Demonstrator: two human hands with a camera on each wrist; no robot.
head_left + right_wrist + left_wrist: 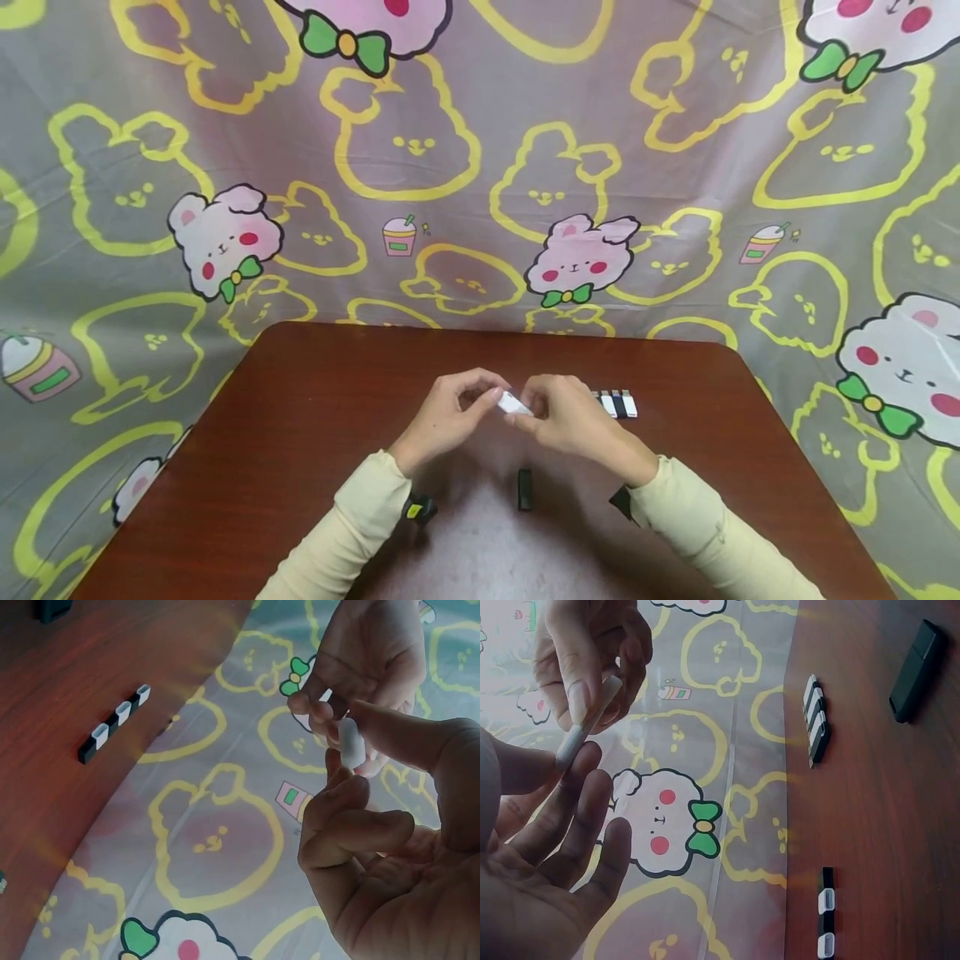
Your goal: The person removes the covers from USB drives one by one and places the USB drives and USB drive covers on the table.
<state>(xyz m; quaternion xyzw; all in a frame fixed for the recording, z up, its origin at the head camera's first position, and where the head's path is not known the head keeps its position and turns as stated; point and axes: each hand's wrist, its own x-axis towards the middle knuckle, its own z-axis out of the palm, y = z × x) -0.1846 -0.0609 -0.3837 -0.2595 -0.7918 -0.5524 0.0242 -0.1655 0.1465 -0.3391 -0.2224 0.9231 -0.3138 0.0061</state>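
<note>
A white USB stick is up above the middle of the table, between both hands. My left hand pinches one end with thumb and forefinger. My right hand pinches the other end the same way. In the left wrist view the white stick slants between the two thumbs, its faces partly covered by fingertips. Whether its cap is on cannot be made out. On the table nearer the body lies a black USB stick, apart from both hands.
Right of the right hand, white and black USB sticks lie in a row, metal plugs showing. The wrist views show another row of small black and white caps. A patterned curtain hangs behind the brown table.
</note>
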